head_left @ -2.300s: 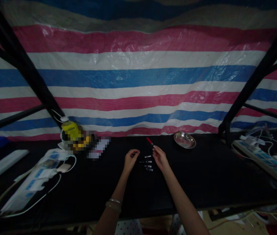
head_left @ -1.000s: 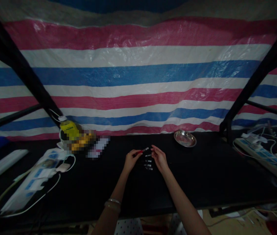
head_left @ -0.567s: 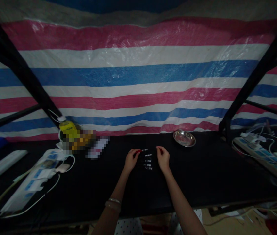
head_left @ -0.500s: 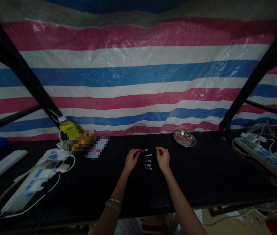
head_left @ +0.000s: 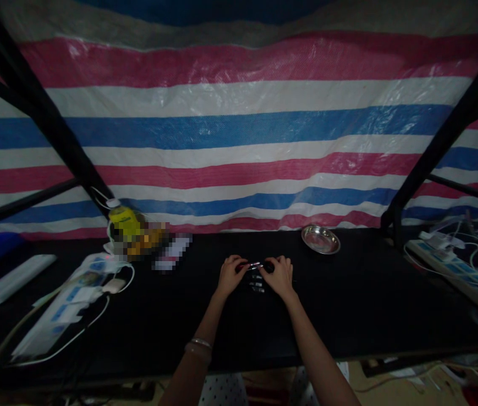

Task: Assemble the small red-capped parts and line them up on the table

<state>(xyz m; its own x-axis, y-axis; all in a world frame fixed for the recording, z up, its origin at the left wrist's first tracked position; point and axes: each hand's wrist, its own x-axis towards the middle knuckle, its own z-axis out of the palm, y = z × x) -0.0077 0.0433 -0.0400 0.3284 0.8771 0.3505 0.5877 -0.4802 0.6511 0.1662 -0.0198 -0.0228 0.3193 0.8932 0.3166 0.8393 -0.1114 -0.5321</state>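
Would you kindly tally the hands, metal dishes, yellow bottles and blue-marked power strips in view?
Left hand and right hand: 2
Metal dish: 1
Yellow bottle: 1
Left strip and right strip: 2
Total: 6

No lettering, brand or number can be read. The yellow bottle (head_left: pixel 124 219) near the far edge of the desk (head_left: pixel 361 304), toward its left end, bears dark marks too small and blurred to make out; the flat pale thing (head_left: pixel 173 252) beside it is pixelated over.
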